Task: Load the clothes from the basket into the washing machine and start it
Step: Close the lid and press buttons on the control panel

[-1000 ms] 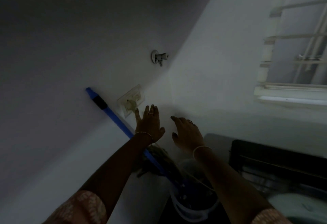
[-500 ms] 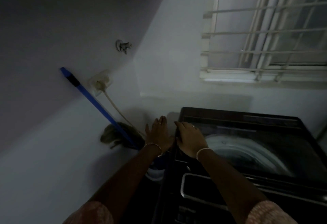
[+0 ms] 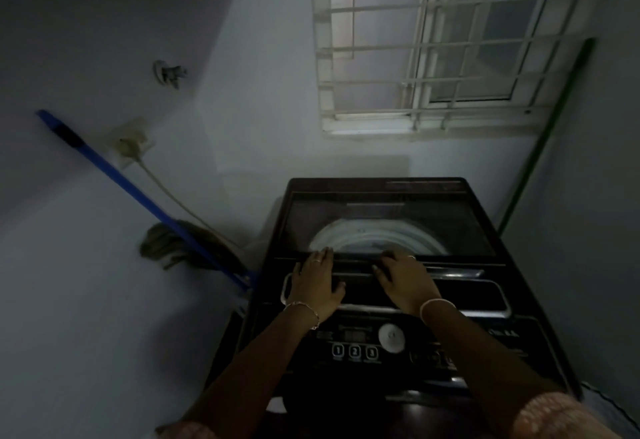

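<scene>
A dark top-loading washing machine [image 3: 388, 196] stands in front of me under a window. Its glass lid [image 3: 391, 227] is down and the pale drum rim shows through it. My left hand [image 3: 317, 284] and my right hand [image 3: 405, 281] lie flat on the lid's front edge by the handle, fingers spread, holding nothing. Below my wrists is the control panel with a round white dial [image 3: 391, 337] and three numbered buttons [image 3: 355, 351]. No basket or clothes are in view.
A blue-handled mop [image 3: 138, 192] leans on the left wall beside the machine. A wall socket [image 3: 133, 144] with a plugged cord and a tap [image 3: 169, 73] sit above it. A green pole [image 3: 540, 140] leans at the right. A barred window [image 3: 433, 43] is behind.
My view has swung right from the left wall to the machine. Both hands moved from near the wall socket down onto the front of the lid.
</scene>
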